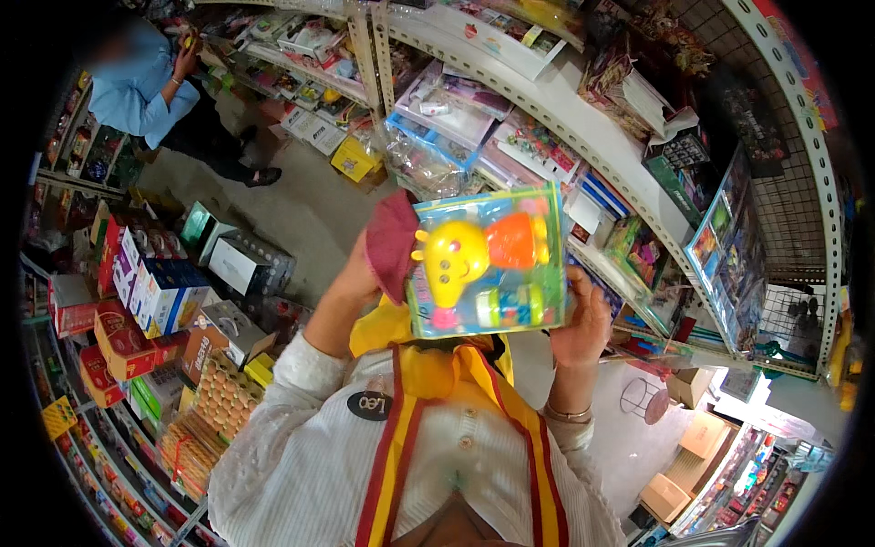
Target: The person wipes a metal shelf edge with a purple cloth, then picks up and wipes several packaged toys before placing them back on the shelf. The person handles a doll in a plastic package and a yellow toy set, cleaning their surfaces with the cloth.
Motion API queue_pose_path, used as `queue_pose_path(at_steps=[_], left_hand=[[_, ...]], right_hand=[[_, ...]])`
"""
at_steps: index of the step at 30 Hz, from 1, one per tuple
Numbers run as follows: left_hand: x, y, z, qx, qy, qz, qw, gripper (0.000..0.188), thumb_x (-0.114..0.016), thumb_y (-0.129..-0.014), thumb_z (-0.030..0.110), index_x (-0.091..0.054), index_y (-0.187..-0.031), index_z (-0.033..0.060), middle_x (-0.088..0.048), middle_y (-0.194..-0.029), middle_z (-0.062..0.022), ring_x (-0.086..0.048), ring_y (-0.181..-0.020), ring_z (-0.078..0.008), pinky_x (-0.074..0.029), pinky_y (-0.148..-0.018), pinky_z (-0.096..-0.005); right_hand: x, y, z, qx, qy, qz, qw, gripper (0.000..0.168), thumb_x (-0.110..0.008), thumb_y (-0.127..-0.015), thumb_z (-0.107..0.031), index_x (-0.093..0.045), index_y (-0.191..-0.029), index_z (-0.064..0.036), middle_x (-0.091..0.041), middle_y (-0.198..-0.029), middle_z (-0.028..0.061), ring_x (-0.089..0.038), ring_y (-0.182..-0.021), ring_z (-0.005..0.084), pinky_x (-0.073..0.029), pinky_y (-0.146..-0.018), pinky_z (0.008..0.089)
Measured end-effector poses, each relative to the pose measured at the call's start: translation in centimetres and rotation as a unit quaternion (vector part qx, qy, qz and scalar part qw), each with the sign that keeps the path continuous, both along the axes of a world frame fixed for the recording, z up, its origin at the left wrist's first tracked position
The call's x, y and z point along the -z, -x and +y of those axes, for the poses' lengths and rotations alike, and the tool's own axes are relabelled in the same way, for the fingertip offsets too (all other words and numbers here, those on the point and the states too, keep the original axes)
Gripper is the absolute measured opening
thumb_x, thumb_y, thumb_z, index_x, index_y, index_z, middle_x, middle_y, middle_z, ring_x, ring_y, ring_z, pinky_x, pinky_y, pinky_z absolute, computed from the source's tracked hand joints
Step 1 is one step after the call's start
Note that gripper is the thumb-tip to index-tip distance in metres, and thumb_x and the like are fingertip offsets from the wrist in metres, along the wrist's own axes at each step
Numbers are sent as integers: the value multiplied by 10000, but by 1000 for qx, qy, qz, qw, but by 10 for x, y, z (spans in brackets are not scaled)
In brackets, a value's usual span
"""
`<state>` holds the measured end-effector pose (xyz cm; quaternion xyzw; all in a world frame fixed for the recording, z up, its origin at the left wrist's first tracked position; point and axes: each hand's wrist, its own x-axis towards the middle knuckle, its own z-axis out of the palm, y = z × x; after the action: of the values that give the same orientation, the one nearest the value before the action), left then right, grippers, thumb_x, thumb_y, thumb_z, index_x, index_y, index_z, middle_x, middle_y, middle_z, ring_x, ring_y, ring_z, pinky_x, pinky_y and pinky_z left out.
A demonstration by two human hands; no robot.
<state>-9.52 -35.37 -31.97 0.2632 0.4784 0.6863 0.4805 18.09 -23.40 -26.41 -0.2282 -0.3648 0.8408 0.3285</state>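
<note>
A packaged toy set [489, 263] is held up in front of my chest, its clear front facing me. Inside lie a yellow toy figure [456, 253] with an orange body and a small cylinder [511, 305] with green-yellow ends. My left hand [359, 273] grips the pack's left edge through a folded maroon cloth [394, 239], which hides most of its fingers. At the opposite edge, my right hand [581, 325] holds the pack, its fingers partly behind it. Beneath the pack, yellow fabric with red trim [410, 383] hangs over my white top.
Metal shelving [581, 116] with boxed goods curves along the right. Stacked cartons [167, 294] and egg trays [225, 393] crowd the left. Another person [137, 89] stands in the aisle at upper left. A wire stool [644, 402] is at lower right.
</note>
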Motion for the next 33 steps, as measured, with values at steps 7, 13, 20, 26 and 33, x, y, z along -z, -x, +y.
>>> queue_pose_path(at_steps=[7,13,20,26,33], left_hand=[[-12,30,-11,116,-151,228,955,240,-706,-801,120,-619,-996,12,-636,-951,-48,-580,-854,-91,-485,-733,-256],[-32,23,-34,213,78,78,971,199,-665,-809,170,-590,-941,41,-599,-839,-13,-582,-746,-105,-496,-644,-302],[5,9,-14,-2,-105,261,960,525,-634,-887,288,-410,-1291,39,-513,-1163,-83,-483,-1078,-133,-414,-917,-315],[79,41,-67,-103,14,46,994,560,-640,-889,347,-421,-1300,36,-513,-1183,-73,-493,-1112,-150,-423,-929,-320],[-2,31,-129,-241,-39,-210,947,384,-611,-909,325,-547,-1220,110,-580,-1192,0,-588,-978,-135,-488,-825,-291]], right_hand=[[-6,25,-2,-114,-71,-107,985,816,-719,-796,-307,-301,-1429,-7,-491,-1304,80,-484,-1164,195,-381,-993,354],[6,12,-6,-180,-111,-154,965,534,-534,-936,-277,-399,-1387,-23,-483,-1363,116,-493,-1221,244,-395,-1033,406],[26,38,15,-58,48,-169,983,513,-446,-966,-501,-503,-1246,-75,-587,-1179,92,-575,-1070,230,-459,-921,390],[29,62,31,-88,81,-200,972,609,-444,-941,-556,-470,-1294,-60,-575,-1198,122,-559,-1108,264,-463,-928,413],[3,77,15,38,87,-292,952,690,-487,-931,-547,-394,-1368,-21,-510,-1301,124,-526,-1153,267,-425,-982,423]])
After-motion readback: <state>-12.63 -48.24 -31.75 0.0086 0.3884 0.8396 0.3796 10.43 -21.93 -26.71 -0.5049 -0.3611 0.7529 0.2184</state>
